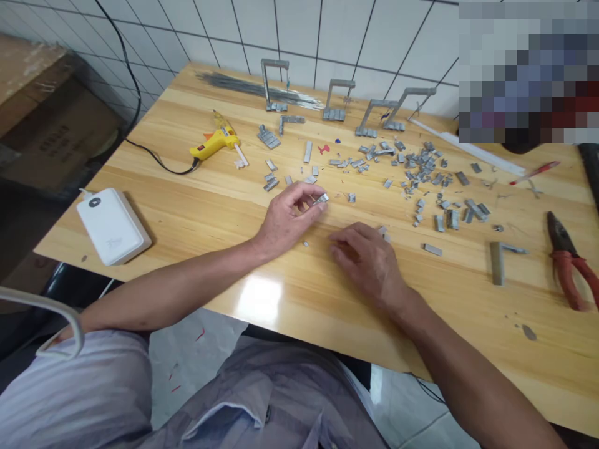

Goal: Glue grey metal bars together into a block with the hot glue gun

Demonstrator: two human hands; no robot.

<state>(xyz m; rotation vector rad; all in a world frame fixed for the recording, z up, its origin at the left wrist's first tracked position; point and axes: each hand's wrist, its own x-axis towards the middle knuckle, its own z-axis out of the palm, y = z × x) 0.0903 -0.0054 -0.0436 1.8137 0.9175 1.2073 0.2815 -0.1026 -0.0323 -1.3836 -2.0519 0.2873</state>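
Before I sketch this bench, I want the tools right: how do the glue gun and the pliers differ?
The glue gun has a yellow body; the pliers have red handles and dark metal jaws. The glue gun trails a black cord; the pliers show none. Both lie on the wooden table, with neither hand touching them.

Your left hand (292, 218) held a small gray piece (321, 199) between thumb and fingers, while your right hand (367, 265) hovered just beside it, low over the wooden table (290, 280). Beyond your hands, four gray bracket-shaped frames (333, 100) stood in a row near the tiled wall (299, 28), with a yellow glue gun (218, 142) to their left. Loose gray pieces (421, 165) lay scattered on the right, short of the red-handled pliers (568, 265).
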